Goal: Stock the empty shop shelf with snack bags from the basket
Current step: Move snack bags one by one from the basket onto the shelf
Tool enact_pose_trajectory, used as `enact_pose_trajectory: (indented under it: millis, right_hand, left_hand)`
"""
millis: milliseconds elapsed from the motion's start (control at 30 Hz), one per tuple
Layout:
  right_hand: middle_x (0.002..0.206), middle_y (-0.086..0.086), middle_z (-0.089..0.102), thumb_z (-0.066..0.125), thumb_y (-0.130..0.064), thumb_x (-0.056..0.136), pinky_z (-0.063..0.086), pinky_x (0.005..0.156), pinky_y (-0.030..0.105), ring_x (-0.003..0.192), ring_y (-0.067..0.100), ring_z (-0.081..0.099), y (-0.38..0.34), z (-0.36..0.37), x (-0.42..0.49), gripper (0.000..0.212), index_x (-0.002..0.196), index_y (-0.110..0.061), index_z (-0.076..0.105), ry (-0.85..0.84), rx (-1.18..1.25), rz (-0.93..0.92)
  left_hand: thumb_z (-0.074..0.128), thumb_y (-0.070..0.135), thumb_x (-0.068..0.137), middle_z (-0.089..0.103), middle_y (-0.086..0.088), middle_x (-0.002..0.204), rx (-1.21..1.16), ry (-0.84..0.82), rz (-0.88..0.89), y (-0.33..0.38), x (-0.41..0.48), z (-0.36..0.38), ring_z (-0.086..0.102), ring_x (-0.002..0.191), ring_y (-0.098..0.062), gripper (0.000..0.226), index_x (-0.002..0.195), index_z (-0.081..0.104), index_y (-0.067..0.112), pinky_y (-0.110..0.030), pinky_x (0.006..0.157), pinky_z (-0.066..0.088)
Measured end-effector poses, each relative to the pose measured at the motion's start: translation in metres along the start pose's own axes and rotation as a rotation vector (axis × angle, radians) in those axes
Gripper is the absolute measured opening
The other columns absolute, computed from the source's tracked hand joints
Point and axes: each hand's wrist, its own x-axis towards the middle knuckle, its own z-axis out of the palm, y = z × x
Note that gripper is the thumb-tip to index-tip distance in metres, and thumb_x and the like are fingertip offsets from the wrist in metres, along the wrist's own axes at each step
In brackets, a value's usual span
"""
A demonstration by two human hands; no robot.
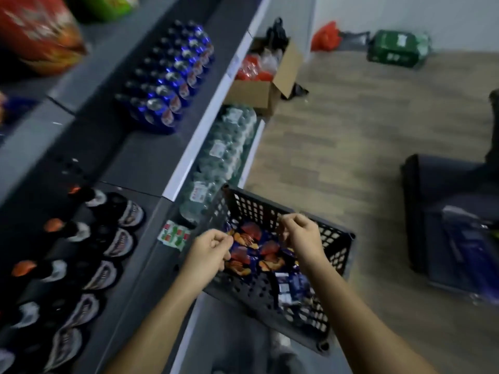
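Both hands reach into the black perforated plastic basket (336,253) at 6 o'clock, the left hand (213,251) and the right hand (301,236) each with fingers curled, pinching opposite upper corners of a blue snack bag printed with orange chips (249,248). It lies inside the basket, with smaller blue packets (294,284) at its 5 o'clock. A dark grey shop shelf (140,157) runs along 9 o'clock, carrying dark bottles (108,238) and, toward 11 o'clock, shrink-wrapped blue bottles (172,76).

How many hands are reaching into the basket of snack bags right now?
2. The left hand appears to pinch the left top corner of a blue snack bag, and the right hand its right corner, both above the black basket. Neither is hidden.
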Motion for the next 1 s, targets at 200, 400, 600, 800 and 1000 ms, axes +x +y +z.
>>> enact_pose_trajectory:
  millis: [200,400,600,800,1000]
  right_hand:
    - [0.065,0.003,0.05,0.057,-0.02,0.101,0.036,0.058,0.032,0.06,0.017,0.043,0.116,-0.025,0.045,0.02,0.082,-0.012,0.059,0.151,0.049,0.311]
    - [0.078,0.007,0.053,0.055,-0.018,0.099,0.037,0.067,0.036,0.07,0.02,0.046,0.207,-0.035,0.079,0.01,0.092,-0.012,0.057,0.329,0.016,0.544]
    - [0.105,0.01,0.062,0.053,-0.022,0.1,0.045,0.082,0.039,0.091,0.027,0.057,0.266,-0.034,0.115,0.025,0.124,-0.014,0.054,0.36,-0.057,0.663]
    - [0.116,0.012,0.065,0.048,-0.01,0.094,0.048,0.082,0.038,0.101,0.03,0.061,0.299,-0.038,0.14,0.04,0.134,-0.018,0.051,0.358,-0.087,0.719]
    - [0.123,0.017,0.065,0.055,-0.02,0.079,0.051,0.101,0.051,0.11,0.036,0.063,0.306,-0.033,0.143,0.054,0.132,-0.013,0.053,0.288,-0.096,0.78]
  left_hand:
    - [0.054,0.024,0.102,0.064,-0.005,0.08,0.035,-0.17,-0.252,-0.066,0.067,0.07,0.056,0.061,-0.015,0.017,0.102,0.062,0.009,-0.026,0.056,0.042]
    - [0.054,0.022,0.102,0.065,-0.006,0.089,0.053,-0.298,-0.419,-0.136,0.124,0.137,0.06,0.076,-0.017,0.015,0.107,0.061,0.01,-0.027,0.063,0.047]
    - [0.053,0.022,0.102,0.061,-0.009,0.093,0.088,-0.369,-0.577,-0.194,0.169,0.19,0.058,0.085,-0.023,0.015,0.102,0.06,0.009,-0.035,0.075,0.047]
    - [0.06,0.022,0.099,0.057,-0.011,0.107,0.236,-0.419,-0.591,-0.228,0.192,0.232,0.056,0.1,-0.027,0.008,0.094,0.059,0.016,-0.028,0.083,0.038]
    - [0.066,0.013,0.094,0.068,-0.007,0.121,0.193,-0.504,-0.605,-0.243,0.19,0.249,0.06,0.103,-0.022,0.026,0.121,0.063,0.012,-0.029,0.089,0.043]
